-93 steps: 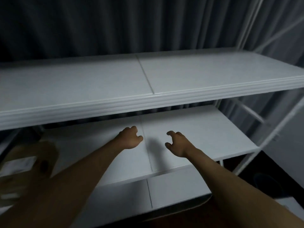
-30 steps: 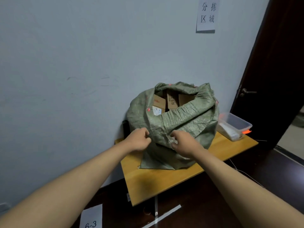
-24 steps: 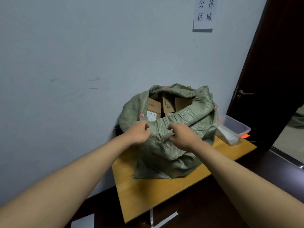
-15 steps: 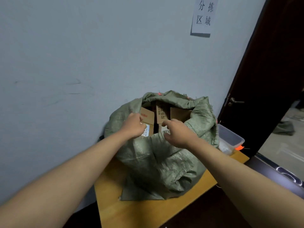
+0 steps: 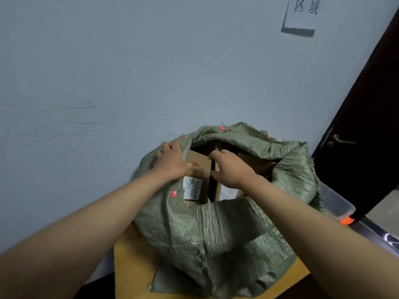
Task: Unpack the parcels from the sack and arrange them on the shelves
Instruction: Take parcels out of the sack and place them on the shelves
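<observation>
Nearest the camera: two bare forearms reach forward and up from the bottom corners. Below them, a wooden tabletop (image 5: 129, 266) shows as a yellow-brown edge at lower left and lower right.

On the tabletop sits a green woven sack (image 5: 216, 238), bulging, its mouth rolled open and facing the camera. Small orange-red tags dot the rim.

Inside the mouth, cardboard parcels stand packed together. The left-hand parcel (image 5: 199, 169) is brown with a red print near its top edge and a white shipping label lower on its face. More brown cardboard shows just right of it, partly hidden.

Left hand (image 5: 172, 160): lies at the left rim of the sack mouth, palm against the left parcel's upper corner, fingers extended over the sack fabric; grip released, touching only. Right hand (image 5: 231, 169): inside the mouth, just right of the left parcel, fingers curled down between the boxes; cannot tell whether the grip has closed on anything.

Right of the sack, a clear plastic bin (image 5: 336, 203) with an orange tab at its near corner sits on the tabletop.

Behind: a pale blue-grey wall (image 5: 129, 72) with scuff marks, a paper notice (image 5: 302, 16) at upper right, and a dark door (image 5: 367, 137) with a metal handle at right.
</observation>
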